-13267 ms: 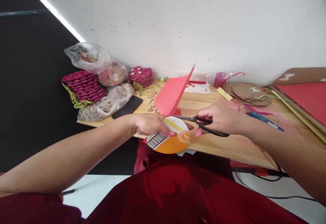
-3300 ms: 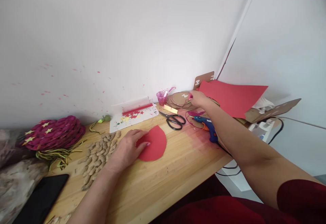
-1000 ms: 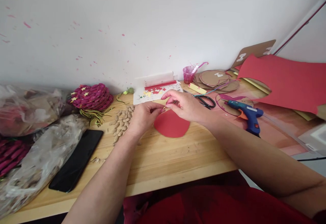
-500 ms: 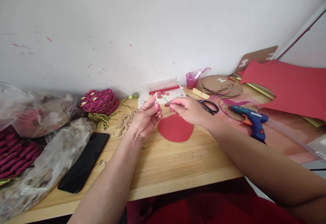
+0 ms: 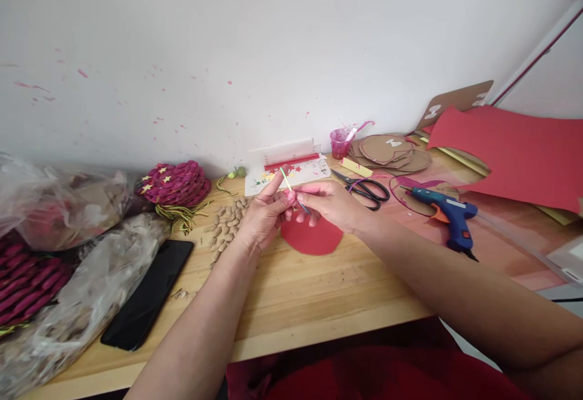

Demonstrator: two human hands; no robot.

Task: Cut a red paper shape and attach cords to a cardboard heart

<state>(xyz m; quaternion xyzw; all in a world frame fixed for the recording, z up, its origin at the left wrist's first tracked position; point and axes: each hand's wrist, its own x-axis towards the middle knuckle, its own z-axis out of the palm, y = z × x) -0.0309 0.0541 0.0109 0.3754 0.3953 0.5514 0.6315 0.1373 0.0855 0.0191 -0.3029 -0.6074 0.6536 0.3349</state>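
My left hand (image 5: 264,215) and my right hand (image 5: 325,203) meet above the wooden table (image 5: 296,291). Both pinch a thin yellow-green string (image 5: 286,180) between their fingertips; one end sticks up past the left fingers. Directly beneath the hands lies a red paper circle (image 5: 314,237), partly hidden by them. A small heap of peanuts (image 5: 225,225) sits just left of the left hand.
Black scissors (image 5: 367,189) and a blue glue gun (image 5: 449,216) lie to the right, with cardboard discs (image 5: 387,150), a pink cup (image 5: 340,140) and a red sheet (image 5: 514,151) behind. A black phone (image 5: 148,291), plastic bags (image 5: 73,309) and woven magenta mats (image 5: 175,183) fill the left.
The hands have come closer together over the red circle, the right fingers now closing on the string next to the left ones. The view has barely shifted.
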